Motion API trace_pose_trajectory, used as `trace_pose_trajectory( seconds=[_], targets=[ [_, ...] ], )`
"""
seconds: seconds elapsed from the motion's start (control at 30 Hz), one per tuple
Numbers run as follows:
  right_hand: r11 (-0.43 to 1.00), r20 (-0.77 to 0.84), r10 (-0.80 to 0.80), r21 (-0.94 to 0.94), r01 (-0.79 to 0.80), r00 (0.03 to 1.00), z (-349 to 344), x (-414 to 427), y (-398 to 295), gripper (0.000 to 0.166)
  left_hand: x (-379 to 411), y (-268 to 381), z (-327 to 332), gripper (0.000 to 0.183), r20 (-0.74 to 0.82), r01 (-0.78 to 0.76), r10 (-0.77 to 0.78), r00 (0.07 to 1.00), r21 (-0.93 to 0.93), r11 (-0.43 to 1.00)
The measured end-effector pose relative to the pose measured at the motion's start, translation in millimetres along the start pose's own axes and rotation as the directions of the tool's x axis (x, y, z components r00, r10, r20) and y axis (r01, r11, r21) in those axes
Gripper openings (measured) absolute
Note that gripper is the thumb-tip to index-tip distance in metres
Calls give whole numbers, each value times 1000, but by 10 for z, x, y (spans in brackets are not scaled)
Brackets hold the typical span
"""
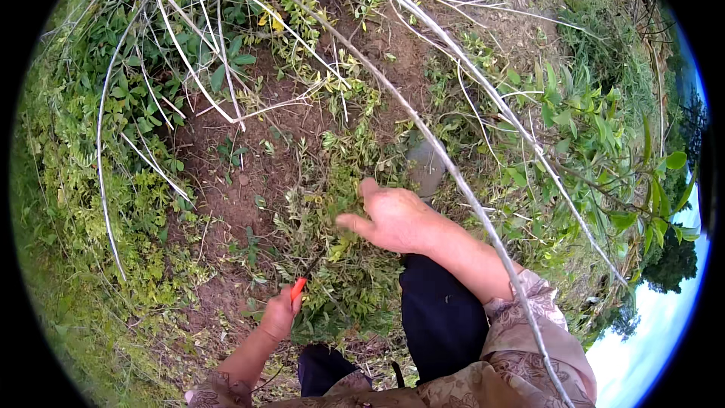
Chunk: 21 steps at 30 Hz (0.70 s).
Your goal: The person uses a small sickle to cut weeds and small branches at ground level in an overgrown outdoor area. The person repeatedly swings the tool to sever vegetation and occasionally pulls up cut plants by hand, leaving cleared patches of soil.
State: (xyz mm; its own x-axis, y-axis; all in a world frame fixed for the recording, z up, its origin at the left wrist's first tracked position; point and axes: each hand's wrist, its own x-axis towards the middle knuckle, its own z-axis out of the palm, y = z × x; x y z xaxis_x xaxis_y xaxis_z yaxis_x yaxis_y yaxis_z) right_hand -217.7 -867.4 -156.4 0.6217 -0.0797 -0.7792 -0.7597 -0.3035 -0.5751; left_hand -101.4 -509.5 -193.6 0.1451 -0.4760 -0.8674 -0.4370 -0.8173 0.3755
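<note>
My left hand (pixel 278 313) grips the orange handle of a hand tool (pixel 298 288). The tool's dark, narrow working end points up and right into the weeds, and its tip is hidden, so its exact kind cannot be told. My right hand (pixel 391 218) is over a patch of low leafy weeds (pixel 334 192), with thumb and forefinger apart and the other fingers partly hidden. Nothing shows between thumb and forefinger. Cut or pulled greenery (pixel 345 294) lies between my two hands, in front of my knees.
A long bare branch (pixel 419 119) crosses over my right forearm, and another branch (pixel 487 88) arches further right. Thin dry twigs (pixel 187 62) hang at the upper left. Brown soil (pixel 226 192) lies left of the weeds. A leafy shrub (pixel 612 124) stands at the right.
</note>
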Motion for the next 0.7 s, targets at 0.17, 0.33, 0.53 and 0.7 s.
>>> trace_pose_trajectory(
  seconds=[0.17,0.33,0.53,0.7],
  targets=[
    [819,-717,214,-239,-522,664,-1328,749,1282,58,370,856,-400,18,-343,-177,141,929,-76,981],
    [859,-579,185,-298,-417,795,-1308,951,2069,31,1637,2161,-843,26,-469,-405,377,799,44,913],
    [951,-141,137,-258,-170,980,-20,630,1129,21,2198,2390,-858,28,-173,-411,458,872,253,876],
    [999,-486,42,-10,-54,873,-81,109,678,54,1336,733,-266,26,-93,-212,241,966,249,945]
  ],
)
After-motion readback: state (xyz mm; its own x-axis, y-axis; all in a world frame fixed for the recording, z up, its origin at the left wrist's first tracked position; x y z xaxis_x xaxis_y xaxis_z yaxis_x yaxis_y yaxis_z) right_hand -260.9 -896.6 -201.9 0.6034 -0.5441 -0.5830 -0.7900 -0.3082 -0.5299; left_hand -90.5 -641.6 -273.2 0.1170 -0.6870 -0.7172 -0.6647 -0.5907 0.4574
